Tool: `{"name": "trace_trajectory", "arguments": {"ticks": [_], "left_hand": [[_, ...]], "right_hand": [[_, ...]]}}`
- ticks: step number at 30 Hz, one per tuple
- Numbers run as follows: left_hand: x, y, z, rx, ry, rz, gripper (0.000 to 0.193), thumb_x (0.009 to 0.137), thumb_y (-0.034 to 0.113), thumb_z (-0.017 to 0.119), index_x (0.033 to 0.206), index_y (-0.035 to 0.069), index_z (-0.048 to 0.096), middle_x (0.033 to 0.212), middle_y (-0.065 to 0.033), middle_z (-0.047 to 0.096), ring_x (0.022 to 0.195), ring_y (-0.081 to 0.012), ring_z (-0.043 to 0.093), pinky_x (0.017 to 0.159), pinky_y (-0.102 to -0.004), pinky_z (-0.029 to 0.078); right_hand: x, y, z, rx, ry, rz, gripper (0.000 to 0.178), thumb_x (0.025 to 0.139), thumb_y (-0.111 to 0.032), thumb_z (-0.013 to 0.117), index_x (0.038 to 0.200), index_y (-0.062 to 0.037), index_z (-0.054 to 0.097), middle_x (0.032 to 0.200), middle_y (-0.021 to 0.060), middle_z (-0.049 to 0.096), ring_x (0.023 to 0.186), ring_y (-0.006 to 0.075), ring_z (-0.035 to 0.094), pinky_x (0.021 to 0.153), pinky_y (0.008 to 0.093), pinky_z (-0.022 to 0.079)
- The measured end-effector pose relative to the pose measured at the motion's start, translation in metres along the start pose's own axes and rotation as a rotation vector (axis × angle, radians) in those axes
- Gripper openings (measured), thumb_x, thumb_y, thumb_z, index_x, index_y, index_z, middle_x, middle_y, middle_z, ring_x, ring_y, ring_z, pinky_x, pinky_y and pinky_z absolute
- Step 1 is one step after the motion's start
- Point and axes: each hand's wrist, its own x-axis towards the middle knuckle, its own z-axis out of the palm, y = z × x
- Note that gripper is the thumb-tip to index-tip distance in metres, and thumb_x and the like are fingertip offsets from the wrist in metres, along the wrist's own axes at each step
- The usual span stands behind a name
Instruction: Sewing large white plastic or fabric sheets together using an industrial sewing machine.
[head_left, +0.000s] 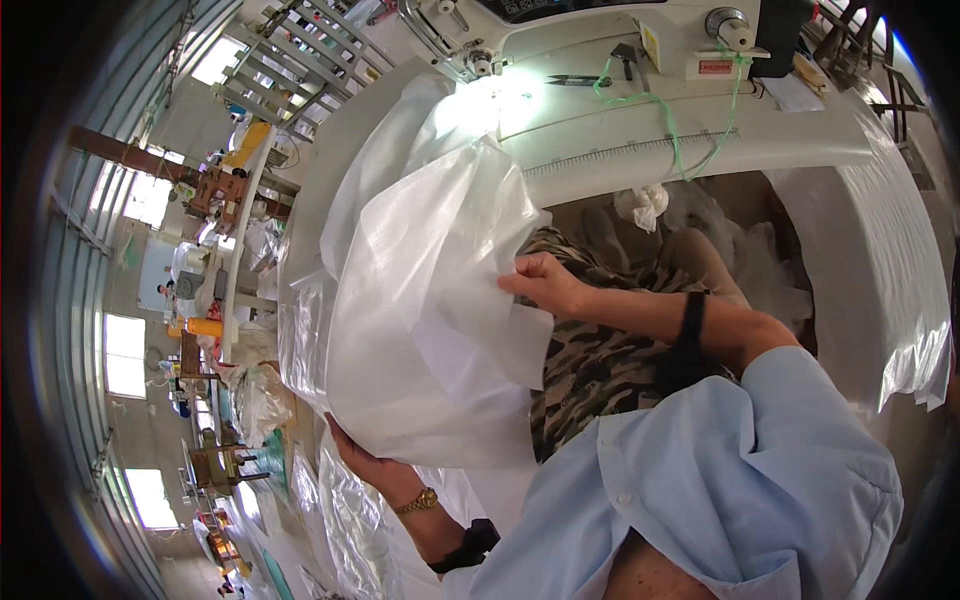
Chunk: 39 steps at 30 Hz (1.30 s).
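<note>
A translucent white plastic sheet (430, 340) with a fine woven look spreads across my lap and the table's left front. It runs up to the brightly lit needle area of a sewing machine (482, 62). At the sheet's right edge, my right hand (548, 284) is closed, pinching the material between thumb and bent fingers. My left hand (365, 458) grips the lower left edge, its fingers partly hidden under the sheet. More of the same layered plastic (375, 170) lies behind, reaching the lit spot, where glare hides the detail.
A ruler strip (640, 147) runs along the table edge. Green thread (672, 115) hangs loosely near black snips (578, 80). Below the table is a crumpled white wad (642, 206). Plastic sheeting (880, 260) drapes at right; another workbench (243, 240) stands at left.
</note>
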Motion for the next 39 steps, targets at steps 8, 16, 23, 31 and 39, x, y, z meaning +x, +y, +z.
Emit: {"name": "trace_trajectory", "arguments": {"ticks": [8, 16, 23, 31, 39], "left_hand": [[0.019, -0.042, -0.063, 0.244, 0.183, -0.061, 0.019, 0.094, 0.02, 0.062, 0.105, 0.004, 0.059, 0.095, -0.008, 0.065, 0.084, -0.0159, 0.064, 0.071, -0.029, 0.057], [0.001, -0.049, -0.061, 0.262, 0.178, -0.183, 0.012, 0.094, 0.018, 0.063, 0.094, 0.005, 0.062, 0.087, -0.005, 0.066, 0.076, -0.0119, 0.064, 0.062, -0.0249, 0.056], [-0.004, -0.047, -0.039, 0.26, 0.162, -0.188, 0.013, 0.093, 0.019, 0.064, 0.096, 0.006, 0.06, 0.085, -0.0044, 0.065, 0.076, -0.0115, 0.064, 0.062, -0.0236, 0.056], [0.0, -0.044, -0.045, 0.299, 0.215, -0.138, 0.019, 0.092, 0.023, 0.066, 0.094, 0.005, 0.059, 0.084, -0.0024, 0.062, 0.071, -0.0091, 0.06, 0.061, -0.0232, 0.052], [0.01, -0.057, -0.063, 0.389, 0.023, -0.223, 0.019, 0.095, 0.02, 0.063, 0.101, 0.001, 0.062, 0.084, -0.0006, 0.065, 0.076, -0.0066, 0.059, 0.065, -0.0216, 0.048]], "right_hand": [[-0.11, -0.11, -0.057, 0.063, 0.04, -0.062, 0.015, 0.091, -0.016, 0.059, 0.089, -0.003, 0.066, 0.087, 0.0003, 0.065, 0.082, 0.0097, 0.059, 0.077, 0.0274, 0.047], [-0.156, -0.067, -0.037, -0.079, -0.041, 0.084, 0.055, 0.089, -0.031, 0.067, 0.13, 0.0008, 0.049, 0.123, 0.013, 0.056, 0.115, 0.0199, 0.052, 0.096, 0.0368, 0.044], [-0.163, -0.048, -0.017, -0.406, 0.015, 0.072, 0.031, 0.093, -0.017, 0.062, 0.118, -0.0006, 0.058, 0.11, 0.0146, 0.063, 0.1, 0.0208, 0.059, 0.086, 0.0346, 0.049], [-0.242, -0.107, -0.087, 0.092, 0.087, 0.312, 0.062, 0.077, -0.005, 0.069, 0.135, 0.0005, 0.047, 0.12, 0.0101, 0.06, 0.111, 0.019, 0.055, 0.095, 0.0332, 0.044], [-0.241, -0.112, -0.153, -1.666, 0.408, 0.569, 0.034, 0.083, -0.027, 0.069, 0.105, -0.0016, 0.064, 0.087, 0.0128, 0.067, 0.081, 0.0264, 0.064, 0.077, 0.0399, 0.047]]}}
